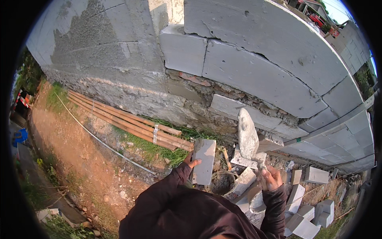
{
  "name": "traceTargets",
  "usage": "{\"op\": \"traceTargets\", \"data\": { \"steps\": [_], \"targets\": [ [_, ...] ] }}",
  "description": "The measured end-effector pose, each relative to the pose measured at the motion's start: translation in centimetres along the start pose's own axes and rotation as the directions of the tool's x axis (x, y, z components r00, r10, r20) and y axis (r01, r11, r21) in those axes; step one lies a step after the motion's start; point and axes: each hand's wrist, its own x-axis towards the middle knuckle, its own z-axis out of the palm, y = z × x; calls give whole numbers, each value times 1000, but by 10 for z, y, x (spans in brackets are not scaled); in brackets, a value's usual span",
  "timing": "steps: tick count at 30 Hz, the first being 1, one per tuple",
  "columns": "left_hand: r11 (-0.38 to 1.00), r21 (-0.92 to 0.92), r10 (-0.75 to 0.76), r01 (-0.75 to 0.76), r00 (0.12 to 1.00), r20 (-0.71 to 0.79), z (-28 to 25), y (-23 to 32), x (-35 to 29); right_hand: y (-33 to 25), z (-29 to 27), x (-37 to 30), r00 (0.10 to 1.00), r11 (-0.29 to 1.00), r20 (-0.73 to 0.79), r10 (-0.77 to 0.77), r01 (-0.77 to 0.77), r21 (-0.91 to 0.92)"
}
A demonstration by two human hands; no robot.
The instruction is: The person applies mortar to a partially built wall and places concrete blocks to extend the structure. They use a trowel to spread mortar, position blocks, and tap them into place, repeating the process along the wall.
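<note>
My left hand [192, 161] grips the left edge of a grey concrete block [204, 163], its thumb lying over the upper face. The block is tilted up in front of my body. In my right hand [271, 179] is a trowel [247, 135], its long blade coated with wet mortar and pointing up toward the wall. Both hands are apart from the wall. Ahead stands the block wall [254, 75], with a rough gap along its lower course. A narrow block [246, 113] sits in that gap. Below the hands a round bucket [223, 182] is partly hidden.
A strapped bundle of bamboo poles [127, 124] lies along the wall's foot at left. A thin white pipe [103, 137] crosses the dirt. Several loose blocks [304, 227] are piled at lower right, near another mortar-stained container [257, 202]. A long batten [338, 123] runs along the wall at right.
</note>
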Motion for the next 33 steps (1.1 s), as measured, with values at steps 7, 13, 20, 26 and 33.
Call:
{"op": "traceTargets", "data": {
  "steps": [7, 13, 20, 26, 33],
  "targets": [
    [972, 7, 191, -234, 776, -601, -198, 57, -67, -251, 146, 102, 870, 802, 253, -424, 491, -342],
    [922, -81, 156, -380, 554, -818, -304, 30, -106, -250, 271, 173, 555, -121, 299, -776, 335, -934],
    [916, -167, 74, -365, 563, -823, -330, 20, -91, -275, 333, 173, 780, -174, 108, -616, 0, -985],
    [950, -187, -4, -248, 593, -806, -324, 22, -33, -315, 327, 162, 752, -436, 238, -614, -72, -897],
    [969, -59, 128, -239, 695, -707, -313, 14, 29, -371, 349, 134, 731, -793, 456, -508, -189, -580]
  ]
}}
